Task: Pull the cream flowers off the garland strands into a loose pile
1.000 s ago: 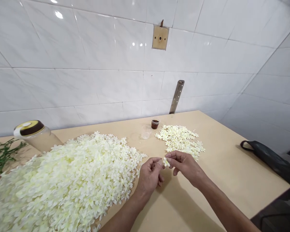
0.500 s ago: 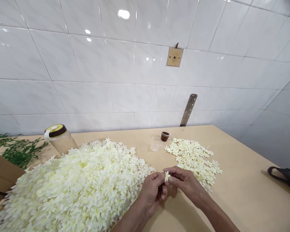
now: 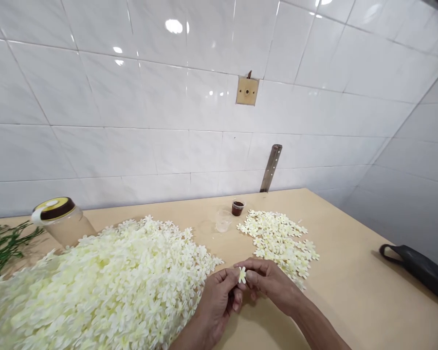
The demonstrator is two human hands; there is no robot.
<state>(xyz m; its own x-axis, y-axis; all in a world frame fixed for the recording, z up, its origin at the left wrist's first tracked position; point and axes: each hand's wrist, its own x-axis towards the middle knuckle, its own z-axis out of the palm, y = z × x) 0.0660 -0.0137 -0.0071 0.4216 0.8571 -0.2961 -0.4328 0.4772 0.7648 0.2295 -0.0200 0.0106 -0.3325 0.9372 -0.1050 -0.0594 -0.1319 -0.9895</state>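
A small white flower is pinched between the fingertips of both hands, just above the table. My left hand holds it from the left with thumb and fingers closed. From the right, my right hand grips the same flower between thumb and forefinger. To the left spreads a large heap of loose cream-white flowers. Behind my right hand lies a smaller, flatter pile of flowers.
A cup of dark red contents and a clear cup stand behind the hands. At the left are a jar with a yellow-brown lid and green stems. A black strapped object lies on the table at right.
The view has turned slightly right, so most things appear further left. Both hands still hold the flower, which now faces the camera more fully.
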